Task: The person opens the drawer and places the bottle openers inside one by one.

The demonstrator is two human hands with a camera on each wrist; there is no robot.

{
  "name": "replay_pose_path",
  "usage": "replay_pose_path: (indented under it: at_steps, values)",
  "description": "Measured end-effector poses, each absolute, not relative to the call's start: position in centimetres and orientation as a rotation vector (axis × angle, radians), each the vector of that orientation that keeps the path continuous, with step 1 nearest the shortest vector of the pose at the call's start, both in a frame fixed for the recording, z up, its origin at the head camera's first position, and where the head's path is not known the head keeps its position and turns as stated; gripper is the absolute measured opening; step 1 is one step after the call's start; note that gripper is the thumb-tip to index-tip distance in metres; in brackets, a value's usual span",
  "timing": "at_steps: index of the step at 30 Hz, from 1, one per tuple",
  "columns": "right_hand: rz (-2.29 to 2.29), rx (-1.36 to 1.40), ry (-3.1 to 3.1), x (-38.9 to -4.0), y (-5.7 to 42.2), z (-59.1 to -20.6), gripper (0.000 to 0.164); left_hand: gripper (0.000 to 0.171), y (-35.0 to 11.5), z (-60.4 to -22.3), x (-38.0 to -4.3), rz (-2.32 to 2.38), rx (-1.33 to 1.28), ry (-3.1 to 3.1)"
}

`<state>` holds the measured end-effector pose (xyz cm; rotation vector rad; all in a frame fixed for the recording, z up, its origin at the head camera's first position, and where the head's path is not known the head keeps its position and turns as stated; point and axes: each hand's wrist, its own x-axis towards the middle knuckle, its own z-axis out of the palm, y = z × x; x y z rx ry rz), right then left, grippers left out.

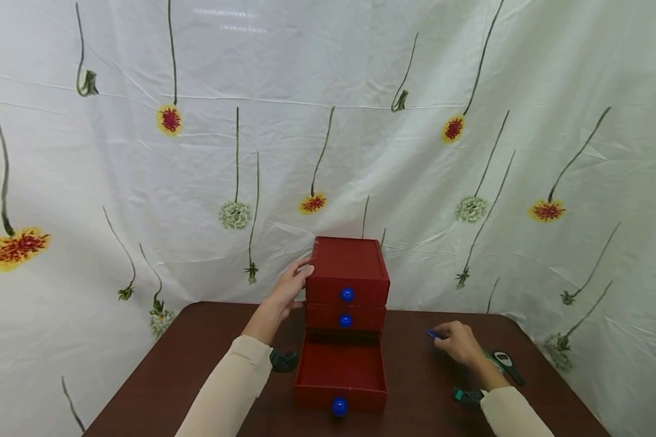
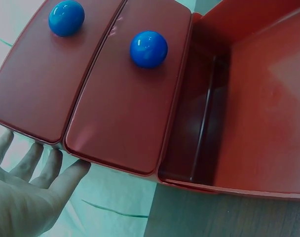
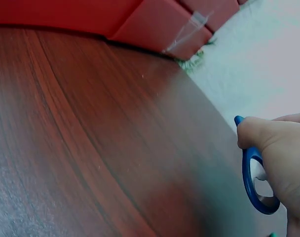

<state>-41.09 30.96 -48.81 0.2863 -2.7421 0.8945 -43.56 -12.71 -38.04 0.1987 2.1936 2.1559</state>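
Note:
A red three-drawer cabinet [image 1: 347, 258] with round blue knobs stands on the table, its bottom drawer [image 1: 339, 361] pulled out and its red floor showing. My left hand [image 1: 288, 290] rests on the cabinet's left side, fingers extended against the edges of the upper drawers in the left wrist view. To the right of the cabinet, my right hand [image 1: 459, 345] pinches a blue thing with an oval loop [image 3: 247, 180] between thumb and fingers. Its blue end pokes out past the thumb; the hand hides the rest, so its kind is unclear.
On the dark brown table [image 1: 213, 352], a dark and green item with a white oval face [image 1: 504, 359] lies beyond my right wrist. A white curtain with printed flowers [image 1: 284, 152] hangs behind the table. Dark bands are on both wrists.

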Motion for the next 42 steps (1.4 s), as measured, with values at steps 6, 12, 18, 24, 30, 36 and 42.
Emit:
replay_pose_path:
  at_steps: [6,12,18,24,30,36,42]
  values:
    - [0.966,0.408,-2.733,-41.2,29.5,-47.5,0.023,0.056,-12.9,-38.1,-43.5,2.152,0.204,2.192]
    - [0.965,0.525,-2.737,-41.2,28.2,-46.2,0.025,0.055,-13.0,-38.2,-43.6,2.165,0.193,2.193]
    - [0.937,0.657,-2.703,-40.8,27.1,-45.2,0.027,0.055,-13.0,-38.0,-43.5,2.168,0.200,2.194]
    - [0.950,0.826,-2.666,-39.7,25.9,-44.3,0.022,0.055,-13.0,-37.9,-43.4,2.166,0.210,2.193]
    - [0.902,0.953,-2.629,-38.4,24.3,-44.0,0.017,0.055,-12.8,-37.8,-43.5,2.160,0.213,2.198]
    - [0.870,1.078,-2.583,-37.7,21.7,-43.7,0.017,0.054,-12.7,-38.0,-43.5,2.169,0.199,2.184]
    - [0.859,1.213,-2.562,-37.0,18.4,-43.2,0.019,0.054,-12.7,-38.1,-43.5,2.181,0.199,2.187]
